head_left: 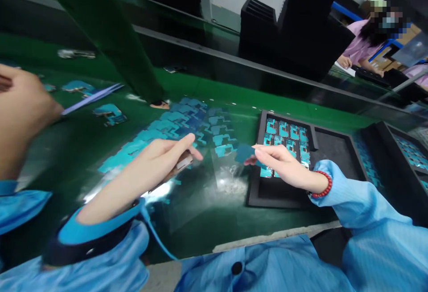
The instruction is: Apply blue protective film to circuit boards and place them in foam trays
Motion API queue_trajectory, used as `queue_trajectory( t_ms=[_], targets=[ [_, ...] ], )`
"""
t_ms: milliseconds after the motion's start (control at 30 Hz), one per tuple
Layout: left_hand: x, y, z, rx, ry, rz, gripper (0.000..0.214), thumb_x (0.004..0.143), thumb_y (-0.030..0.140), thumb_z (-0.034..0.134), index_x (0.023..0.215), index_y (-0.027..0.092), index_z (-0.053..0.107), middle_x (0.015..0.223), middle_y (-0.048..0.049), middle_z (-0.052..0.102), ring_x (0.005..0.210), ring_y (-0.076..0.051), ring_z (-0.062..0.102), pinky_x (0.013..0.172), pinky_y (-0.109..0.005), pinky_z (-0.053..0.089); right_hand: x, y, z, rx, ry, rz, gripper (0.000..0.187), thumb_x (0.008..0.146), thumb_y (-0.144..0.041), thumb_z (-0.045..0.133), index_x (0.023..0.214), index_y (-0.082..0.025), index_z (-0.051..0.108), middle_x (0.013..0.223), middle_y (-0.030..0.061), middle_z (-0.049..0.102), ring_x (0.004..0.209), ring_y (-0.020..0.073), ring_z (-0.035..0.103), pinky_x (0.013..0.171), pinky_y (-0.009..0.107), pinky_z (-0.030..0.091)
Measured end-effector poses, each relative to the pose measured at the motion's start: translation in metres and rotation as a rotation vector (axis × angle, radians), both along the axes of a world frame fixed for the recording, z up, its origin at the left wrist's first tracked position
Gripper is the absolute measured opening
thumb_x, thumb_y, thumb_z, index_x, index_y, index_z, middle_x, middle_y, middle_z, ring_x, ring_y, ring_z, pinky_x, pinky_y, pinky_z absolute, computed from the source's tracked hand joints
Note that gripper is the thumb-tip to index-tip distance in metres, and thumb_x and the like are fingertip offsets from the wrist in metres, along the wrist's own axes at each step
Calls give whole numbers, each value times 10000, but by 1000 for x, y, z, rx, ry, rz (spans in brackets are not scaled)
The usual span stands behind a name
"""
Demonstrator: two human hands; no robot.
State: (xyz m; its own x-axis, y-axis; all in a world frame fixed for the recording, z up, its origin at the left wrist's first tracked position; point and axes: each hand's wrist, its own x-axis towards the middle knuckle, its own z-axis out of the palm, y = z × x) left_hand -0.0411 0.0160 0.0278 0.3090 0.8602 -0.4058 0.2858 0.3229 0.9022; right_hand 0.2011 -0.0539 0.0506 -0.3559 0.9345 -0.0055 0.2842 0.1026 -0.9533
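Note:
My left hand (163,154) is closed around a slim silver tool (183,163), fingers pointing right over a clear sheet (187,127) covered with several small blue parts. My right hand (279,162), with a red bead bracelet at the wrist, pinches one small blue part (244,153) just left of a black tray (329,149). That tray holds several blue parts (286,138) in its left half. Both arms wear light blue sleeves.
Another person's hand (20,118) reaches in at the far left near loose blue parts (110,114) on the green belt. A second black tray (401,158) lies at right. Stacked black trays (294,24) stand behind. A person in pink (361,42) sits far right.

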Motion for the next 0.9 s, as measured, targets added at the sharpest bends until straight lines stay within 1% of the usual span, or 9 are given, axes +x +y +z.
queue_trajectory(
  t_ms=[100, 167, 233, 333, 500, 567, 667, 767, 900],
  targets=[
    [12, -19, 17, 55, 28, -242, 496, 790, 644, 515, 754, 195, 721, 393, 31, 338, 326, -109, 277, 319, -224, 196, 0, -8, 6, -86, 30, 34, 504, 931, -585, 449, 792, -159, 680, 860, 46, 689, 835, 159, 647, 817, 295, 527],
    [25, -30, 18, 43, -27, -394, 458, 759, 644, 558, 752, 207, 694, 393, 30, 365, 318, -118, 298, 309, -231, 210, 0, -11, 7, -124, 24, 84, 509, 944, -569, 434, 793, -156, 691, 843, 50, 706, 803, 152, 653, 804, 287, 532],
    [36, -37, 12, 11, -45, -449, 428, 727, 635, 606, 746, 210, 659, 381, 39, 365, 301, -118, 305, 299, -228, 198, 1, -14, 6, -136, -30, 114, 493, 959, -532, 428, 790, -151, 693, 804, 47, 706, 755, 143, 647, 769, 277, 533],
    [45, -40, 3, -41, -18, -423, 439, 694, 653, 604, 752, 218, 594, 360, 53, 354, 275, -117, 299, 290, -221, 183, 6, -20, 2, -92, -114, 7, 378, 955, -449, 477, 840, -155, 686, 812, 36, 695, 759, 137, 637, 743, 264, 526],
    [49, -39, -5, -29, -43, -416, 386, 745, 628, 543, 755, 241, 534, 364, 69, 340, 283, -122, 292, 289, -217, 189, 17, -31, -14, -117, 50, -296, 229, 832, -387, 670, 822, -159, 652, 720, 16, 671, 638, 126, 650, 635, 251, 550],
    [51, -37, -7, 27, -61, -400, 358, 772, 577, 532, 661, 238, 501, 384, 59, 338, 319, -119, 307, 318, -216, 212, 18, -34, -20, -17, 11, -394, 167, 810, -322, 699, 779, -167, 646, 671, 3, 659, 585, 118, 631, 599, 245, 545],
    [53, -31, -11, 84, -87, -270, 317, 751, 480, 525, 596, 212, 589, 585, -25, 556, 478, -144, 452, 430, -229, 354, 20, -35, -25, 251, -168, -519, 72, 829, -232, 683, 774, -190, 664, 708, 6, 683, 631, 127, 634, 632, 260, 543],
    [49, -24, -16, -43, -156, -168, 323, 661, 399, 524, 773, 189, 742, 773, -82, 669, 594, -192, 545, 491, -258, 415, 25, -35, -27, 418, -262, -639, 47, 839, -187, 680, 802, -215, 686, 759, 5, 710, 685, 143, 655, 666, 283, 547],
    [44, -21, -17, -262, -258, -175, 502, 636, 345, 652, 1108, 174, 679, 557, -26, 612, 451, -170, 488, 409, -255, 395, 29, -37, -28, 474, -232, -666, 122, 841, -137, 676, 881, -247, 709, 812, 11, 730, 732, 170, 683, 673, 314, 566]
  ],
)
